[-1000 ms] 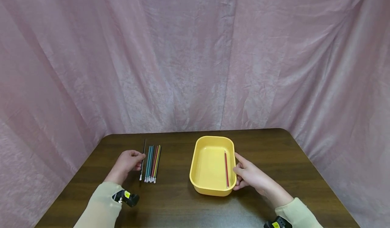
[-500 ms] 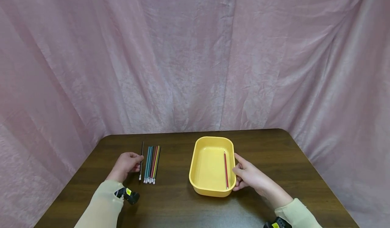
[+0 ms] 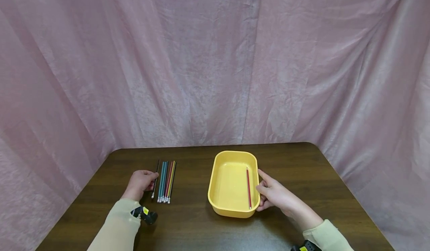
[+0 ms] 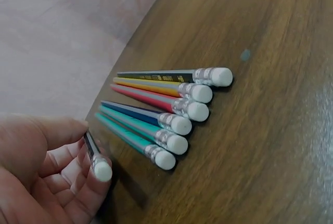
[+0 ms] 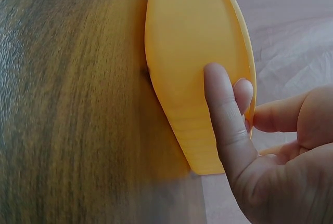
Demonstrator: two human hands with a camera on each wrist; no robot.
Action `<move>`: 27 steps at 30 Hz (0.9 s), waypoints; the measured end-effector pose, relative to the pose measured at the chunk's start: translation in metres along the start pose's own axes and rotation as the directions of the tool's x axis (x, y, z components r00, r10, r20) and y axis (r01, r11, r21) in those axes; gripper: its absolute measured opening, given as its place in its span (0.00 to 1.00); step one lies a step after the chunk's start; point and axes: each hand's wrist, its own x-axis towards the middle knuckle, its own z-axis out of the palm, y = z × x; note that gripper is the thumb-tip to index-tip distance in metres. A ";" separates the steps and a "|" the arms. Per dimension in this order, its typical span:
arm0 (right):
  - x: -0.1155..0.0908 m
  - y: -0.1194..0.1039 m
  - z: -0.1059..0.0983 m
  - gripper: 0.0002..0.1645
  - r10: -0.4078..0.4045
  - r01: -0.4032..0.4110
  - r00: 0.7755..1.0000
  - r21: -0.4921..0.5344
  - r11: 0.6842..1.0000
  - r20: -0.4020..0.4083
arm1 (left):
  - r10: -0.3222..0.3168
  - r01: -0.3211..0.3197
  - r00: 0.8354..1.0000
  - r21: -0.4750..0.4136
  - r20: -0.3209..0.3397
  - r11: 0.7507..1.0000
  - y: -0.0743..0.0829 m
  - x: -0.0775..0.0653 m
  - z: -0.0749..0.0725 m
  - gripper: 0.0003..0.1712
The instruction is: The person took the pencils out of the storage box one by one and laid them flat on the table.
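Note:
My left hand [image 3: 139,184] pinches a dark pencil [image 4: 102,170] between thumb and fingers, its white eraser end toward the wrist camera. Just right of it, several pencils lie side by side on the table: two teal pencils [image 4: 130,134], a dark blue one [image 4: 140,112], a red one [image 4: 151,95], a yellow one [image 4: 156,84] and a black one [image 4: 161,75]. My right hand [image 3: 273,191] grips the right rim of a yellow tray [image 3: 215,172]. One red pencil [image 3: 249,189] lies inside the tray along its right side.
The brown wooden table [image 3: 188,225] has rounded far corners. Pink curtain [image 3: 215,64] hangs behind and around it. A stretch of tabletop lies between the pencil row and the tray.
My left hand has come down slightly with the dark pencil, bringing it lower beside the row. The right hand keeps its hold on the tray.

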 end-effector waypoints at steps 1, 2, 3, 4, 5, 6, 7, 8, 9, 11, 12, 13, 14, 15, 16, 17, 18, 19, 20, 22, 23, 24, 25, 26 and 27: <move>0.000 0.000 0.000 0.48 -0.001 0.001 1.000 0.001 1.000 0.001 | 0.000 0.000 1.000 0.001 -0.004 1.000 0.000 0.000 0.000 0.15; 0.000 0.000 0.000 0.48 -0.001 0.001 1.000 0.002 1.000 0.001 | 0.002 -0.002 1.000 0.002 -0.009 1.000 0.000 0.000 0.001 0.15; 0.000 0.000 0.000 0.47 -0.001 0.001 1.000 0.001 1.000 0.000 | 0.006 -0.006 1.000 0.003 -0.011 1.000 0.000 0.000 0.001 0.15; 0.000 -0.001 0.000 0.48 0.001 -0.001 1.000 0.003 1.000 -0.003 | 0.011 -0.011 1.000 0.000 -0.013 1.000 0.000 -0.001 0.002 0.15; 0.000 -0.001 0.000 0.48 0.001 -0.001 1.000 0.002 1.000 -0.003 | 0.014 -0.014 1.000 0.000 -0.016 1.000 0.000 -0.001 0.002 0.15; -0.001 -0.001 0.000 0.47 0.001 -0.001 1.000 0.001 1.000 -0.003 | 0.017 -0.017 1.000 -0.002 -0.019 1.000 0.000 0.000 0.003 0.14; -0.001 -0.001 0.000 0.47 0.001 -0.001 1.000 0.000 1.000 -0.003 | 0.018 -0.018 1.000 -0.004 -0.022 1.000 0.000 -0.001 0.004 0.14; -0.001 -0.001 0.001 0.47 0.001 -0.001 1.000 0.000 1.000 -0.003 | 0.020 -0.020 1.000 -0.005 -0.022 1.000 0.000 -0.001 0.004 0.14; -0.001 -0.001 0.001 0.48 0.001 -0.001 1.000 -0.001 1.000 -0.001 | 0.021 -0.021 1.000 -0.004 -0.023 1.000 0.001 -0.001 0.004 0.14; -0.001 0.000 0.001 0.47 -0.003 0.003 1.000 -0.003 1.000 0.004 | 0.013 -0.013 1.000 0.007 -0.026 1.000 0.000 -0.001 0.005 0.14; -0.001 0.000 0.001 0.47 -0.007 0.007 1.000 -0.004 1.000 0.007 | 0.009 -0.008 1.000 0.014 -0.026 1.000 0.000 -0.002 0.005 0.14; -0.001 0.001 0.001 0.47 -0.010 0.010 1.000 -0.005 1.000 0.007 | 0.004 -0.003 1.000 0.022 -0.025 1.000 0.001 -0.002 0.005 0.14; -0.001 0.002 0.001 0.47 -0.012 0.012 1.000 -0.005 1.000 0.009 | 0.000 0.001 1.000 0.030 -0.024 1.000 0.001 -0.002 0.006 0.14; 0.000 0.002 0.001 0.47 -0.014 0.014 1.000 -0.005 1.000 0.011 | -0.005 0.006 1.000 0.039 -0.024 0.999 0.002 -0.002 0.006 0.14; -0.001 0.002 0.001 0.47 -0.015 0.015 1.000 -0.005 1.000 0.011 | -0.007 0.008 1.000 0.048 -0.023 0.999 0.003 -0.002 0.006 0.14; 0.000 0.003 0.001 0.47 -0.018 0.018 1.000 -0.005 1.000 0.011 | -0.010 0.011 1.000 0.057 -0.023 0.998 0.003 -0.002 0.006 0.14; -0.001 0.003 0.001 0.47 -0.016 0.016 1.000 -0.003 1.000 0.011 | -0.012 0.013 1.000 0.068 -0.022 0.998 0.004 -0.003 0.006 0.15; -0.001 0.003 0.001 0.47 -0.014 0.014 1.000 -0.002 1.000 0.011 | -0.015 0.017 1.000 0.077 -0.023 0.997 0.005 -0.003 0.006 0.15; -0.001 0.002 0.001 0.48 -0.010 0.010 1.000 0.000 1.000 0.010 | -0.018 0.020 1.000 0.084 -0.023 0.996 0.005 -0.003 0.006 0.15; -0.001 0.001 0.001 0.47 -0.007 0.007 1.000 0.001 1.000 0.008 | -0.024 0.026 0.999 0.098 -0.023 0.995 0.007 -0.004 0.006 0.15; -0.001 0.001 0.001 0.47 -0.006 0.006 1.000 0.000 1.000 0.009 | -0.029 0.031 0.999 0.101 -0.022 0.994 0.007 -0.003 0.006 0.15; -0.001 0.000 0.001 0.47 -0.003 0.003 1.000 0.000 1.000 0.008 | -0.033 0.035 0.999 0.100 -0.021 0.994 0.007 -0.003 0.006 0.15; -0.001 0.000 0.001 0.47 -0.001 0.001 1.000 0.000 1.000 0.006 | -0.035 0.037 0.999 0.097 -0.019 0.995 0.007 -0.003 0.006 0.15; -0.001 0.000 0.000 0.47 -0.001 0.001 1.000 0.000 1.000 0.005 | -0.034 0.035 0.999 0.093 -0.015 0.995 0.007 -0.003 0.006 0.15; -0.001 0.000 0.000 0.47 -0.001 0.001 1.000 0.000 1.000 0.003 | -0.033 0.034 0.999 0.091 -0.012 0.995 0.008 -0.003 0.006 0.15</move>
